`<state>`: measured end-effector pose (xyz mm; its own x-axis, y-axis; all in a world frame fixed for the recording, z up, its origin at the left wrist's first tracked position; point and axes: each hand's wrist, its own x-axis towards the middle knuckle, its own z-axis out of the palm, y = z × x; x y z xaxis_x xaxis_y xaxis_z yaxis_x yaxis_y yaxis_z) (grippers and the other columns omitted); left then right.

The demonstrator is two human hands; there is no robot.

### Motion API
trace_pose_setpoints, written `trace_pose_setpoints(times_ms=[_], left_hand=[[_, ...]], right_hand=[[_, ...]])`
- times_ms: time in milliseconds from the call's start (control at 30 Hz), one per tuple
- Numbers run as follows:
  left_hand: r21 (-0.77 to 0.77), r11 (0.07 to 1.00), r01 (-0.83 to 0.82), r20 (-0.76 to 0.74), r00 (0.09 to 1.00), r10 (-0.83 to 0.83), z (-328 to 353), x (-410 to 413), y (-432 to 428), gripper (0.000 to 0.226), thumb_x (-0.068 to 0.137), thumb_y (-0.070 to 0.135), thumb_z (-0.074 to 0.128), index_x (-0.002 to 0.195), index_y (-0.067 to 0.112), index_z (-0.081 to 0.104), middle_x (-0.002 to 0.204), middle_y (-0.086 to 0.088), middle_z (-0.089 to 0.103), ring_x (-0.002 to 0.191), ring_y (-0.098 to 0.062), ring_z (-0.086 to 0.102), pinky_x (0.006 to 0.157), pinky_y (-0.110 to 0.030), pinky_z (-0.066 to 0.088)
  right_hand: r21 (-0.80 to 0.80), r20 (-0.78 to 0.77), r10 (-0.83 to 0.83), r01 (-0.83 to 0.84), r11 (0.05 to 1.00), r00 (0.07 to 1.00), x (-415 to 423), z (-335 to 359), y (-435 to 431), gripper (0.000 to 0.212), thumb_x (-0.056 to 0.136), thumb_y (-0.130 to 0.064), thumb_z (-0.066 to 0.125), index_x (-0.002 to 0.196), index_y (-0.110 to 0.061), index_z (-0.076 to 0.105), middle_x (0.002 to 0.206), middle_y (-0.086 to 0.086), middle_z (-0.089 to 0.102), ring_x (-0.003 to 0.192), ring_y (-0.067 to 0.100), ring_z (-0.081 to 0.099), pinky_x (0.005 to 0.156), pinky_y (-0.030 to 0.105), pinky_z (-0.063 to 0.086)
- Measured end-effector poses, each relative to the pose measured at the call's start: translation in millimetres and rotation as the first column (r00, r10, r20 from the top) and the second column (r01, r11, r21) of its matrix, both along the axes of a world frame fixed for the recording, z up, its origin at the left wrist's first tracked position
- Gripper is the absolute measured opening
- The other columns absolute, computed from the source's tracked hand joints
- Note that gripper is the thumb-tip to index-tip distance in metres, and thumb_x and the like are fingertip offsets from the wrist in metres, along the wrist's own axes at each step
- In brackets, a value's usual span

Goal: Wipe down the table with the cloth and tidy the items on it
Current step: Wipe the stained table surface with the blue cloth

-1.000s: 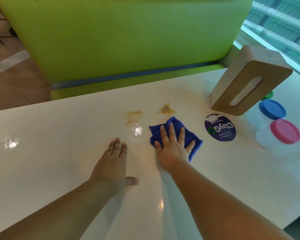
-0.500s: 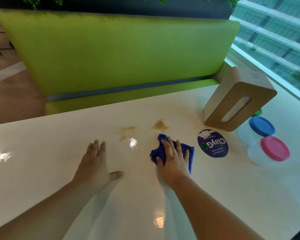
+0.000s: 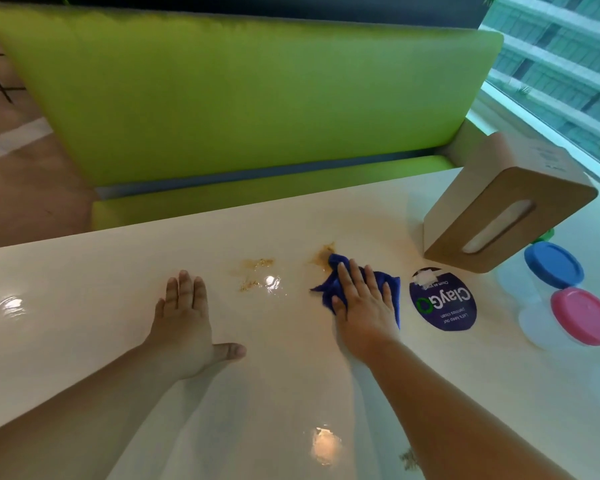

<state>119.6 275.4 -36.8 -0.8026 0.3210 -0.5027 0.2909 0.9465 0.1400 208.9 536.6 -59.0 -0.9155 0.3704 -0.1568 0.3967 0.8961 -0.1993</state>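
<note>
Since a moment ago the right hand (image 3: 364, 303) has slid the blue cloth (image 3: 336, 278) forward, toward twelve o'clock, so its leading corner now touches the larger brown stain (image 3: 324, 253); that hand lies flat with fingers spread, pressing the cloth to the white bench (image 3: 84, 306), while the left hand (image 3: 184, 327) rests open and empty at about nine o'clock of it. Crumbs (image 3: 255, 271) sit unwiped between the hands. A wide sweep toward three o'clock could smear the round sticker (image 3: 442, 299) or knock the pink-lidded tub (image 3: 582, 315) and blue-lidded tub (image 3: 553, 265) beside the tissue box (image 3: 506, 209).
</note>
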Motion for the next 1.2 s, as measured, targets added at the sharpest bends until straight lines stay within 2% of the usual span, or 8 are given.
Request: trace_pose_setpoints(times_ms=[200,400,600,800,967,1033,1100,1200], left_hand=[[0.029,1.000,0.010,-0.047,0.999,-0.009,1.3,1.7,-2.3,0.137,0.059,0.087,0.048,0.144,0.005,-0.021,0.152,-0.017,-0.030,0.142,-0.034,-0.022,0.118,-0.043,-0.002],[0.048,0.999,0.004,-0.050,0.999,-0.002,3.1,3.4,-3.0,0.137,0.058,0.087,0.048,0.145,0.006,-0.021,0.152,-0.015,-0.030,0.142,-0.031,-0.022,0.118,-0.041,-0.002],[0.022,1.000,0.018,-0.050,0.999,-0.017,5.3,2.3,-1.3,0.137,0.058,0.088,0.047,0.145,0.005,-0.020,0.153,-0.017,-0.028,0.143,-0.033,-0.020,0.118,-0.041,0.000],[0.030,0.999,0.017,-0.027,1.000,-0.016,2.0,2.5,-4.5,0.138,0.056,0.089,0.043,0.144,0.007,-0.024,0.151,-0.015,-0.032,0.142,-0.031,-0.024,0.118,-0.042,-0.003],[-0.001,1.000,0.015,0.029,0.999,-0.015,2.7,0.8,-0.4,0.135,0.062,0.086,0.044,0.139,0.006,-0.032,0.147,-0.016,-0.039,0.139,-0.033,-0.030,0.117,-0.043,-0.006],[-0.001,1.000,0.013,0.053,0.999,-0.013,3.5,1.1,-0.6,0.134,0.062,0.086,0.044,0.137,0.007,-0.035,0.145,-0.015,-0.042,0.138,-0.032,-0.033,0.117,-0.043,-0.008],[0.015,1.000,0.018,0.067,0.998,-0.019,4.1,1.5,-2.0,0.139,0.052,0.093,0.035,0.133,0.009,-0.040,0.143,-0.013,-0.045,0.136,-0.031,-0.035,0.117,-0.043,-0.009],[0.045,0.999,0.028,0.097,0.995,-0.032,6.1,0.7,-4.3,0.146,0.019,0.102,0.005,0.122,0.013,-0.046,0.133,-0.007,-0.053,0.135,-0.028,-0.038,0.115,-0.043,-0.011]], right_hand=[[0.002,0.038,-0.185,0.185,0.983,0.982,-29.9,-1.2,6.6,0.058,0.102,-0.037,0.018,0.152,-0.023,-0.007,0.160,-0.005,-0.011,0.146,0.018,-0.013,0.118,0.043,-0.007],[-0.021,-0.039,0.076,-0.076,0.997,0.996,4.7,0.4,2.5,0.057,0.101,-0.037,0.022,0.152,-0.028,-0.003,0.158,-0.012,-0.010,0.145,0.009,-0.013,0.118,0.034,-0.010],[0.005,0.048,-0.212,0.212,0.977,0.976,-35.9,-1.7,12.1,0.058,0.102,-0.036,0.019,0.152,-0.021,-0.006,0.160,-0.004,-0.010,0.146,0.018,-0.012,0.119,0.042,-0.005],[-0.065,-0.075,0.118,-0.123,0.990,0.990,-11.2,-0.1,0.6,0.057,0.101,-0.035,0.026,0.152,-0.028,0.001,0.158,-0.013,-0.005,0.146,0.008,-0.010,0.117,0.032,-0.011],[-0.008,-0.014,-0.131,0.131,0.991,0.991,-33.2,-3.0,29.3,0.056,0.102,-0.033,0.022,0.152,-0.023,0.001,0.161,-0.007,-0.004,0.146,0.013,-0.009,0.119,0.038,-0.004],[-0.005,0.022,-0.154,0.154,0.988,0.988,-45.4,-1.7,18.6,0.057,0.102,-0.034,0.021,0.152,-0.021,-0.002,0.160,-0.005,-0.008,0.146,0.016,-0.011,0.119,0.040,-0.005],[-0.034,0.012,-0.038,0.038,0.999,0.999,-43.2,-2.0,7.2,0.058,0.102,-0.035,0.022,0.152,-0.023,-0.003,0.160,-0.006,-0.009,0.146,0.014,-0.013,0.118,0.038,-0.008],[-0.054,-0.047,0.133,-0.135,0.989,0.990,-28.6,-1.7,16.0,0.057,0.101,-0.035,0.026,0.152,-0.029,0.000,0.159,-0.013,-0.006,0.145,0.007,-0.011,0.116,0.031,-0.011]])
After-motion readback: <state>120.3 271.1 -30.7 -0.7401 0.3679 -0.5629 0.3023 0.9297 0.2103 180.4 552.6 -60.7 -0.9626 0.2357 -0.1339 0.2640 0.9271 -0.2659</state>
